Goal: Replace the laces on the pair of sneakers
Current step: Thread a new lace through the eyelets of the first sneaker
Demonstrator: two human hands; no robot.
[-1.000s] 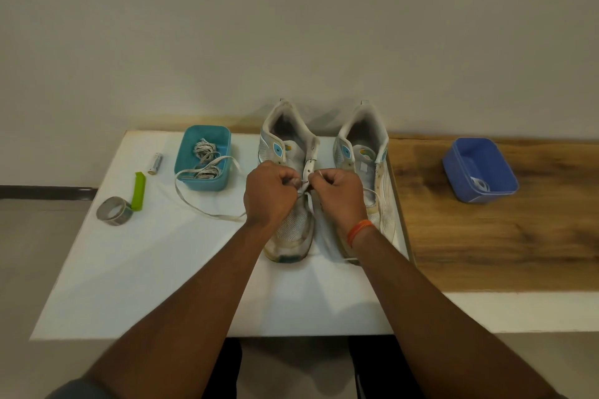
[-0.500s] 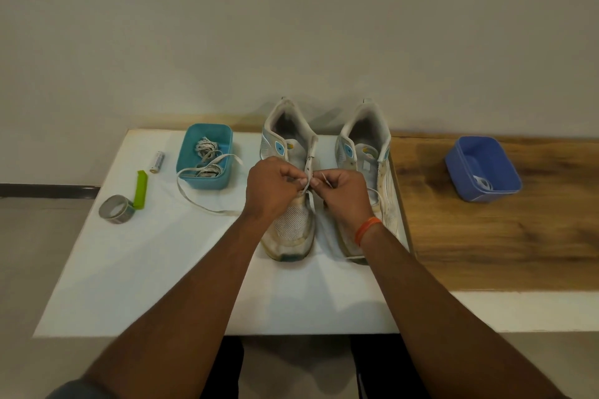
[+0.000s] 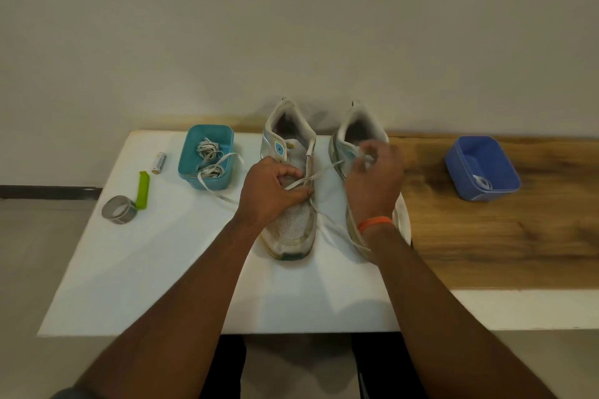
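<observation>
Two worn white sneakers stand side by side on the white board, toes toward me: the left sneaker (image 3: 291, 230) and the right sneaker (image 3: 356, 126). My left hand (image 3: 270, 191) rests on the left sneaker's eyelet area, fingers curled, thumb pressing its upper. My right hand (image 3: 372, 178) is raised over the right sneaker and pinches a white lace (image 3: 319, 175) that runs taut from the left sneaker's eyelets. More of that lace trails between the shoes toward me.
A teal box (image 3: 207, 155) with bundled laces stands left of the shoes, one lace hanging out. A battery (image 3: 159, 162), a green clip (image 3: 142, 189) and a tape roll (image 3: 118, 209) lie further left. A blue box (image 3: 481, 168) sits on the wooden top at right.
My right hand has moved right and up, away from the left hand, drawing the lace out through the left sneaker. My left hand has stayed on the left sneaker.
</observation>
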